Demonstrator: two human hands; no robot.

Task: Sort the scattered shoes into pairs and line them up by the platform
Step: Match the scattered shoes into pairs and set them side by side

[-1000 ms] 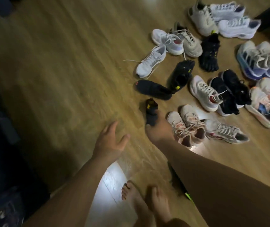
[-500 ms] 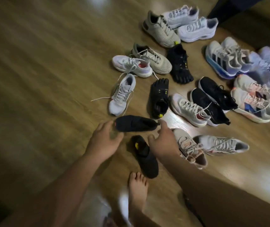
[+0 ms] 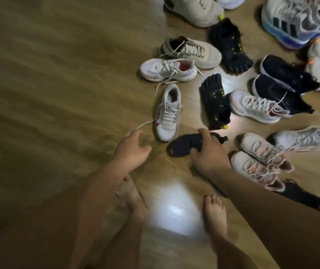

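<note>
Where half a second ago it hovered with fingers spread, my right hand (image 3: 208, 154) is now clamped on the black soft shoe (image 3: 182, 145), thumb on the near side and fingers curled over the far side. I judge the pick begun, with the shoe low at the wooden floor (image 3: 58, 94); whether it has lifted I cannot tell. Item: black soft shoe, limp knit upper, slipper-like, small red mark at the toe. My left hand (image 3: 134, 150), which was at that shoe's toe, now sits apart to its left, fingers loosely curled and holding nothing. Item: white sneaker (image 3: 167, 115), mesh and smooth panels, just beyond the held shoe, one loose lace (image 3: 143, 125) trailing towards my left hand. Item: five-toed black shoe (image 3: 214, 101), separate toe pockets, yellow trim, just beyond my right hand. Item: second five-toed shoe (image 3: 229, 45), same make by the look, farther off, a likely pair. Item: pink-laced pair (image 3: 260, 152), pale mesh, side by side right of my wrist. The held shoe's partner I cannot identify; no platform is in view.
</note>
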